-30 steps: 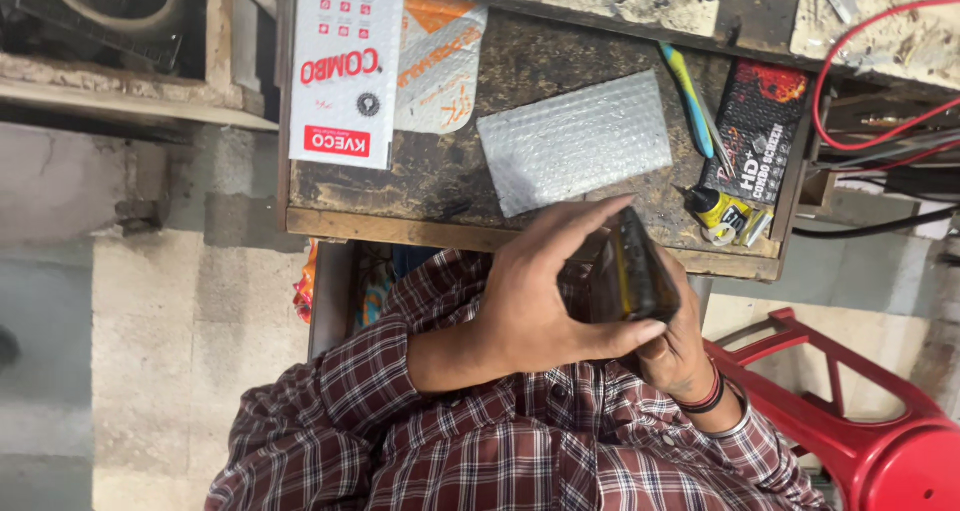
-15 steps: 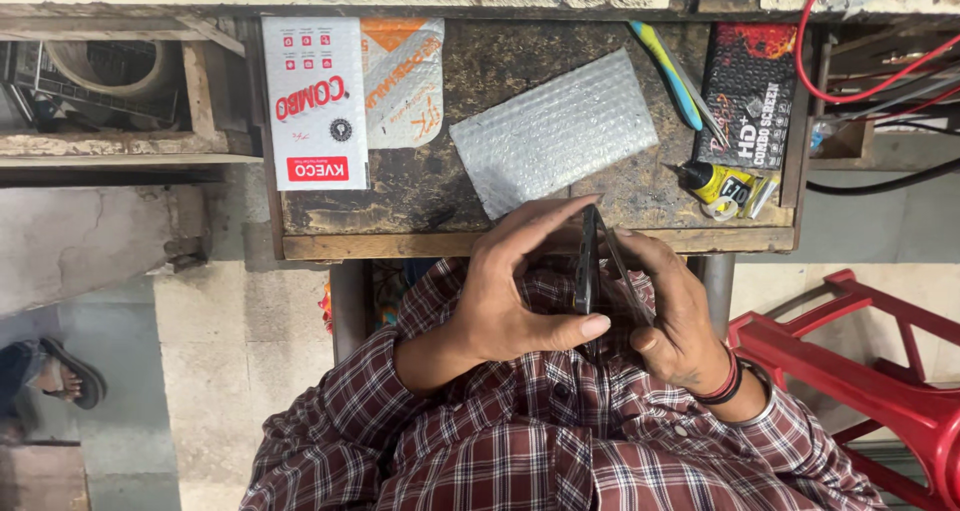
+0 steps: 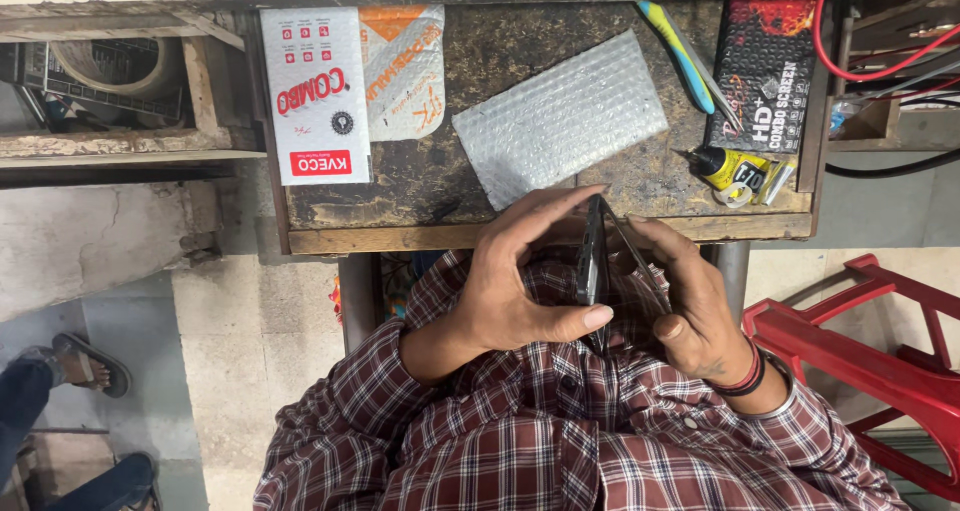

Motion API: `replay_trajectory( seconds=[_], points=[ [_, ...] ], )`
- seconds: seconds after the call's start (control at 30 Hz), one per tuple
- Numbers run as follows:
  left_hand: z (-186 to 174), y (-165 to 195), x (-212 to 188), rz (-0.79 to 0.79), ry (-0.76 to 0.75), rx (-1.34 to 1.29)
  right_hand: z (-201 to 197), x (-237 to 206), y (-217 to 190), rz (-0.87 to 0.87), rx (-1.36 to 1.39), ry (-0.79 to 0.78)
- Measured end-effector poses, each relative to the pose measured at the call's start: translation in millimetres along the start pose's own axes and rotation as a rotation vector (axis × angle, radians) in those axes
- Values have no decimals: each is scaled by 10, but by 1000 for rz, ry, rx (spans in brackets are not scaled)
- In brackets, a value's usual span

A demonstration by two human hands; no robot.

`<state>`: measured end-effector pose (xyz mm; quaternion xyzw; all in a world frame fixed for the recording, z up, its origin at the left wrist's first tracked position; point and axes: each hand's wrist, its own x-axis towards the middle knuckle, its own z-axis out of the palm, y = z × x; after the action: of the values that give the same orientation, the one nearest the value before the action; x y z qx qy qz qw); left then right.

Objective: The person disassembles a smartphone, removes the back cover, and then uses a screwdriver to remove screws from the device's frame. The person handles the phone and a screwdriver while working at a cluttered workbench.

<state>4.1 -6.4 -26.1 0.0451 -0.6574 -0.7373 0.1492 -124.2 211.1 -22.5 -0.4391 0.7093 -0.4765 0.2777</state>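
My left hand (image 3: 510, 291) and my right hand (image 3: 690, 306) hold a dark phone (image 3: 593, 256) edge-on just in front of the wooden table's front edge (image 3: 400, 237), above my lap. The left hand's fingers and thumb wrap the phone body. The right hand's fingers rest on a thin dark panel (image 3: 634, 259) that tilts away from the body at its top. Both arms wear a red plaid shirt, and the right wrist carries bands.
On the table lie a bubble-wrap sheet (image 3: 560, 116), a white box (image 3: 315, 96), an orange-white pouch (image 3: 405, 71), a black packet (image 3: 765, 76), a yellow glue tube (image 3: 735, 166) and a blue-handled tool (image 3: 680, 51). A red stool (image 3: 870, 341) stands right; another person's sandalled foot (image 3: 85, 363) is left.
The phone has turned from lying flat in my hands to edge-on, and the thin panel now gapes from the body. My view has drifted, showing more floor at left.
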Motion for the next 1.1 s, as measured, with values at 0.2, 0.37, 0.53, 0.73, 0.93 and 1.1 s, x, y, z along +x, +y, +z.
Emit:
replay_trajectory(
  seconds=[0.2, 0.37, 0.53, 0.73, 0.93, 1.1],
  points=[
    [-12, -17, 10, 54, 2, 61, -11, 46, -63, 2, 36, -1],
    [-12, 7, 31, 55, -2, 65, -54, 45, -115, 25, 43, -8],
    [-40, 63, 26, 36, -13, 56, -68, 44, -136, 19, 11, -8],
    [-58, 68, 70, 43, -18, 27, -115, 75, -163, 47, 5, -18],
    [-96, 53, 60, 60, -17, 53, -114, 94, -170, 58, -8, -17],
    [-93, 3, 62, 60, -17, 26, -101, 110, -160, 54, -11, -1]
  ],
)
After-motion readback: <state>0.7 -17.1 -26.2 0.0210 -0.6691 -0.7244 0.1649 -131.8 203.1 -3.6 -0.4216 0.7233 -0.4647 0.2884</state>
